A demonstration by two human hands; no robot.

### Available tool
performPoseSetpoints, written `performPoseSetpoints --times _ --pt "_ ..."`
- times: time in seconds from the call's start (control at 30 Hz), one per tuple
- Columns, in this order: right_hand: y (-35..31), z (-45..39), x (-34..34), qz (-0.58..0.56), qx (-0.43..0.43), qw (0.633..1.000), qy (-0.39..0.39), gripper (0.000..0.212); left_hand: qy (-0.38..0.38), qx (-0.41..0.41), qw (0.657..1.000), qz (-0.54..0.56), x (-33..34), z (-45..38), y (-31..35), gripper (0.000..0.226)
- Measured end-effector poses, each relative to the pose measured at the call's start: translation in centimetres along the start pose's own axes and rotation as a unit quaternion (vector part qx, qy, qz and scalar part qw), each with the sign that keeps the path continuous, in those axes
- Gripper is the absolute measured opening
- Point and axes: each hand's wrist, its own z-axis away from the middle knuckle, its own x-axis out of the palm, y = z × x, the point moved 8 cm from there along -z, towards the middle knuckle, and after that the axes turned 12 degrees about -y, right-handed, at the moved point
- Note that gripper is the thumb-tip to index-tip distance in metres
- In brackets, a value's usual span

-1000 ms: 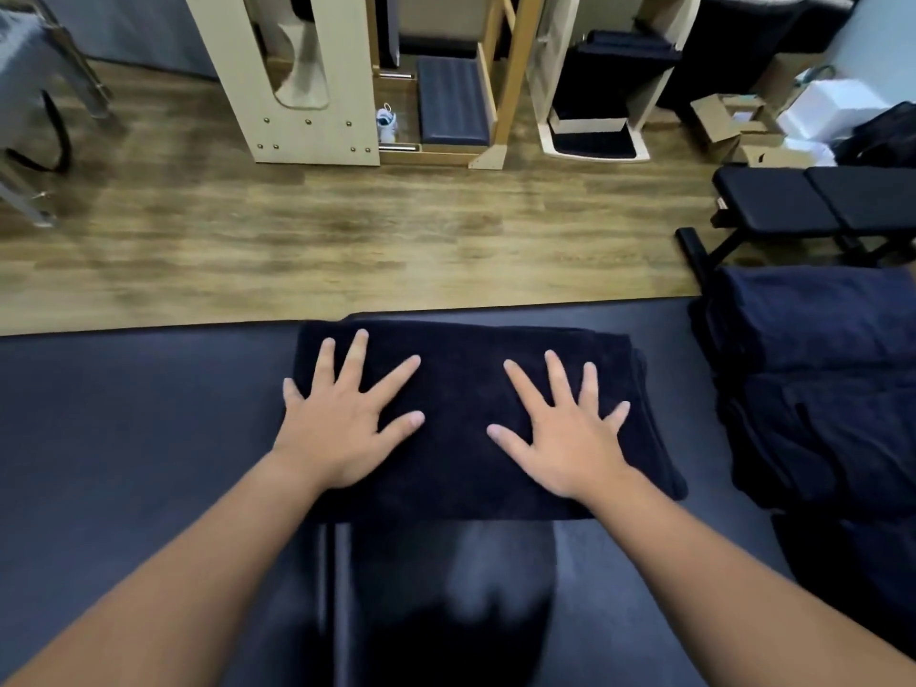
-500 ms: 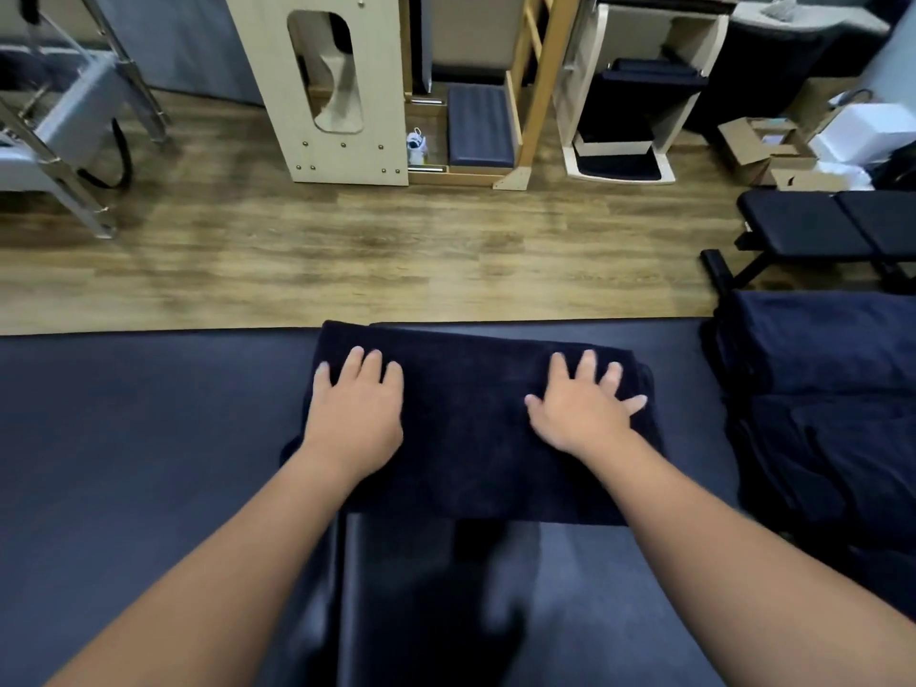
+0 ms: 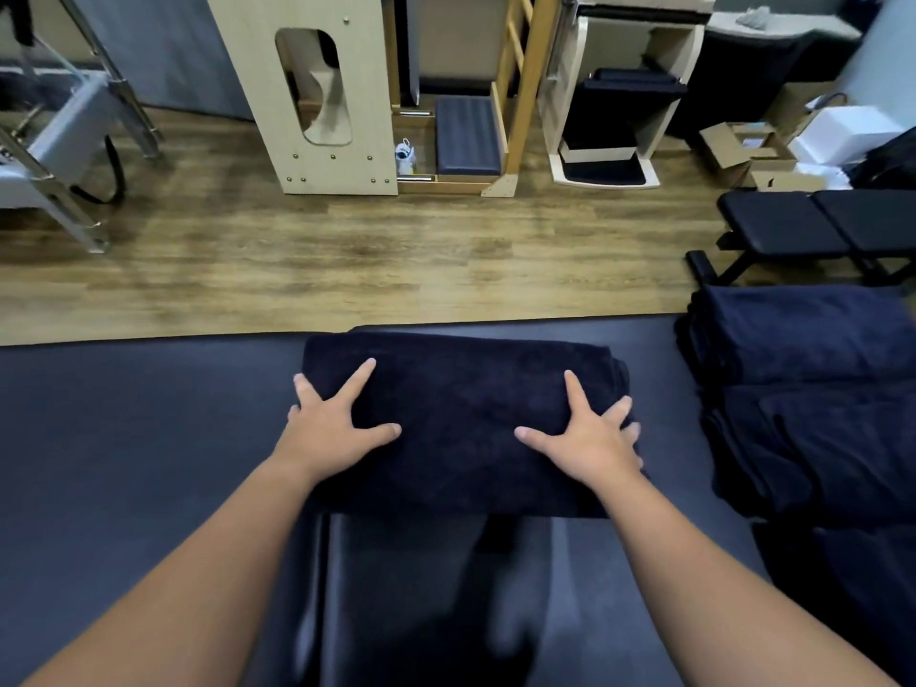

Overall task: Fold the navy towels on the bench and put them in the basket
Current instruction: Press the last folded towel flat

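No text, label, brand, number or sign can be read anywhere in this view. The cardboard boxes [image 3: 748, 153] on the floor at the far right carry small marks, too blurred to make out.

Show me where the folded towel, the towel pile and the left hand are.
folded towel [image 3: 461, 419]: head view, middle of its top.
towel pile [image 3: 813, 389]: head view, upper part.
left hand [image 3: 329, 426]: head view, back of hand.
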Motion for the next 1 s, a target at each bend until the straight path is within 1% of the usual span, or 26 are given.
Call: performPoseSetpoints --times 0.07,0.2,0.27,0.33,0.43,0.63,0.7,0.87,1.0 --pt "0.2 -0.3 -0.3 -0.030 -0.009 1.000 -0.002 0.119 0.003 -0.008 1.000 0.018 0.0 -0.1 0.1 0.097" --pt "-0.2 -0.9 -1.0 -0.046 0.001 0.999 -0.001 0.134 0.030 -0.005 0.998 0.051 -0.2 -0.2 0.5 0.099" --pt "-0.5 -1.3 -1.4 -0.043 -0.007 0.999 0.005 0.138 0.035 -0.001 0.997 0.062 -0.2 -0.2 0.4 0.101" --pt "-0.6 -1.5 -1.6 -0.046 -0.039 0.998 0.011 0.135 0.029 0.008 0.992 0.120 0.2 -0.1 -0.2 0.100" --pt "0.1 -1.5 -1.6 -0.078 -0.084 0.993 0.004 0.123 0.010 0.022 0.981 0.194 1.0 0.3 -1.2 0.095" --pt "2.0 -0.7 -0.6 -0.114 -0.122 0.986 -0.014 0.112 -0.009 0.038 0.958 0.286 3.8 2.7 -2.6 0.089" --pt "2.7 0.0 0.0 -0.112 -0.121 0.986 -0.016 0.110 -0.005 0.035 0.958 0.286 4.7 3.8 -3.0 0.089" --pt "5.5 2.8 1.8 -0.102 -0.103 0.989 -0.027 0.108 0.003 0.007 0.975 0.223 6.2 6.2 -3.7 0.093" --pt "9.1 6.3 4.2 -0.128 -0.069 0.989 0.003 0.104 -0.017 0.015 0.980 0.197 7.8 7.5 -3.8 0.100"
